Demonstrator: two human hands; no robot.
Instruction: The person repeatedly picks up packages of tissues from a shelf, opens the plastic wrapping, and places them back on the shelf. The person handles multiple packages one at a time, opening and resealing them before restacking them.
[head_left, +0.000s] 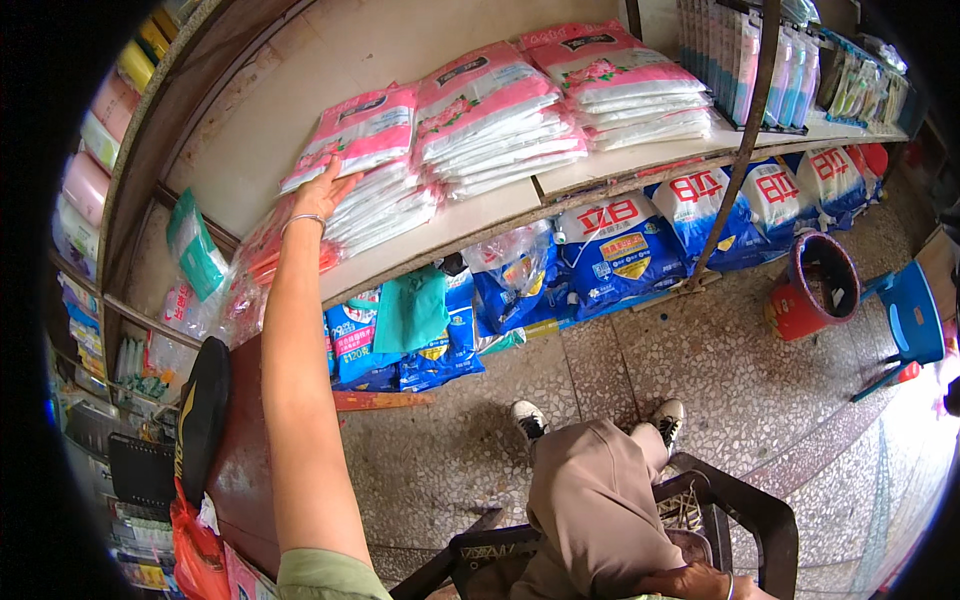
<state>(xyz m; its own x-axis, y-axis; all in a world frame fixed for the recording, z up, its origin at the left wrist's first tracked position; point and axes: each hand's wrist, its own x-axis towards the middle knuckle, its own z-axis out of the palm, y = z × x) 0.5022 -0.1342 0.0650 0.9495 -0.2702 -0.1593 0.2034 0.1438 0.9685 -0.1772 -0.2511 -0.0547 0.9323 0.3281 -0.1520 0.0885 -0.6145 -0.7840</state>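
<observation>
My left hand reaches to the front of the left stack of flat pink-and-white plastic packets on a shelf. Its fingers are apart and touch the packets' front edge; no grip on one shows. Two more stacks of similar packets, the middle one and the right one, lie alongside. Low in the view, my right hand is by my lap, near the arm of a dark chair. The picture's edge cuts it off, and its fingers cannot be made out.
Blue-and-white Liby detergent bags stand beneath the shelf board. Toothbrush packs fill its right end, behind a slanting metal post. A red bucket and a blue chair stand right. A black slipper is left of my arm.
</observation>
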